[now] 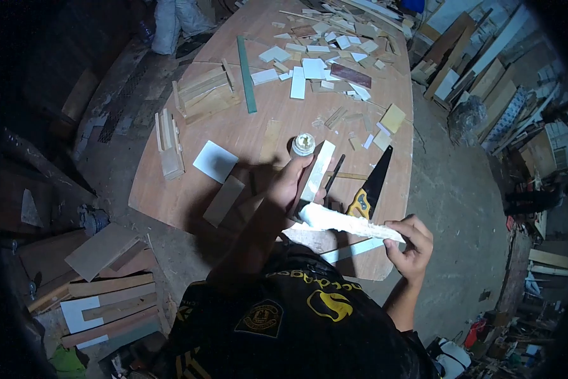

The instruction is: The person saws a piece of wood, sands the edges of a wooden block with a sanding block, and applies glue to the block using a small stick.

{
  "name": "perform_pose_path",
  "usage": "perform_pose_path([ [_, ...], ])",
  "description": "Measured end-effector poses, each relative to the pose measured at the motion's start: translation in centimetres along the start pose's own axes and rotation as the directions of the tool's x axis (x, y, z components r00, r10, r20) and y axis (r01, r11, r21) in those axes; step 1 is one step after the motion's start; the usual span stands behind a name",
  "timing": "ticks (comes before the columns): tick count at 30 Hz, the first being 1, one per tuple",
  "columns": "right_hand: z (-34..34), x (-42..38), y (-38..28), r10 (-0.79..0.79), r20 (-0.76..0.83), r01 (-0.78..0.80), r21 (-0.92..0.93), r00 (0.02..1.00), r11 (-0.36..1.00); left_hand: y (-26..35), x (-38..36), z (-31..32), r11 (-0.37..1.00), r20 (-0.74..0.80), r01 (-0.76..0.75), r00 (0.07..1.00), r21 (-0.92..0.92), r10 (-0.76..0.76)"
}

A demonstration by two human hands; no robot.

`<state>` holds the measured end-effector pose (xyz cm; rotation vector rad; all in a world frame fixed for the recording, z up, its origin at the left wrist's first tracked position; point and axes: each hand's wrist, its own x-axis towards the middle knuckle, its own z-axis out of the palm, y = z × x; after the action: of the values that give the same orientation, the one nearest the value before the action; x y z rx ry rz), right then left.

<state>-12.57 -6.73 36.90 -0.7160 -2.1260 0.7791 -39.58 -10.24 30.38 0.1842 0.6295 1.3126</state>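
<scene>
My left hand is wrapped round a pale, narrow wooden piece that stands up at a slant. Between thumb and fingers, my right hand pinches the end of a long whitish strip with rough edges. The strip's other end meets the lower part of the wooden piece. Just beyond my left hand stands an open jar. A handsaw with a yellow and black handle lies to the right, and a dark slim tool lies between it and the wooden piece.
Wood offcuts are scattered over the far part of the table. A green strip, wooden assemblies and a white square lie on the left. Boards are stacked beside the table at the lower left.
</scene>
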Motion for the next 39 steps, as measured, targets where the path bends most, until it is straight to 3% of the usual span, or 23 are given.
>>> perform_pose_path([
  [2,0.0,0.0,0.1,-0.02,0.041,0.02,0.002,0.999,1.0,0.2,-0.3,0.1,0.995,0.15,0.026,0.989,-0.097,-0.011],
  [7,0.1,0.2,-0.2,-0.02,0.063,0.023,-0.044,0.998,0.999,0.3,0.1,0.0,0.998,0.033,-0.007,0.999,-0.065,0.009],
  [13,0.5,0.5,-0.1,0.003,0.058,0.002,-0.086,0.998,0.996,0.3,0.4,-0.5,0.997,0.176,-0.026,0.984,-0.073,0.039],
  [15,0.7,0.7,-0.3,0.032,0.015,-0.031,-0.072,0.999,0.997,0.0,0.7,-0.4,0.997,-0.064,-0.022,0.998,-0.078,0.017],
  [18,0.7,1.0,-0.5,0.092,-0.023,-0.094,-0.107,0.995,0.99,0.2,-0.7,1.2,0.993,0.07,-0.079,0.994,-0.09,0.085],
  [21,0.8,0.9,-0.2,0.099,-0.053,-0.102,-0.07,0.994,0.992,0.6,-1.3,2.1,0.996,0.027,-0.081,0.996,-0.046,0.082],
  [23,0.4,0.8,0.1,0.001,-0.007,-0.001,0.013,1.0,1.0,0.4,-0.8,1.5,0.994,-0.005,-0.056,0.998,-0.099,0.056],
  [24,0.4,0.8,0.1,-0.001,-0.004,0.001,0.014,1.0,1.0,0.4,-0.7,1.2,0.988,-0.033,-0.031,0.999,-0.149,0.026],
  [25,0.2,0.8,-0.1,-0.018,0.036,0.019,-0.01,0.999,1.0,0.3,-0.9,1.2,0.99,0.057,-0.043,0.997,-0.135,0.051],
  [30,0.1,1.1,-0.6,-0.02,0.123,0.028,-0.061,0.992,0.998,0.6,-0.8,0.9,0.995,0.02,-0.075,0.997,-0.061,0.076],
  [34,0.8,1.7,-0.6,-0.03,0.056,0.033,-0.057,0.998,0.998,0.1,-0.2,0.5,0.986,0.033,-0.09,0.995,-0.137,0.096],
  [36,0.9,1.9,-0.8,0.122,-0.018,-0.123,-0.126,0.992,0.984,0.3,-0.5,1.1,0.989,0.002,-0.129,0.992,-0.077,0.129],
  [37,0.9,1.9,-0.6,0.105,-0.028,-0.108,-0.122,0.994,0.987,0.3,-0.6,1.3,0.986,-0.027,-0.166,0.986,-0.015,0.166],
  [39,0.9,1.7,-0.1,0.07,-0.014,-0.071,-0.087,0.997,0.994,0.0,-0.2,0.6,0.986,0.001,-0.157,0.988,-0.064,0.158],
])
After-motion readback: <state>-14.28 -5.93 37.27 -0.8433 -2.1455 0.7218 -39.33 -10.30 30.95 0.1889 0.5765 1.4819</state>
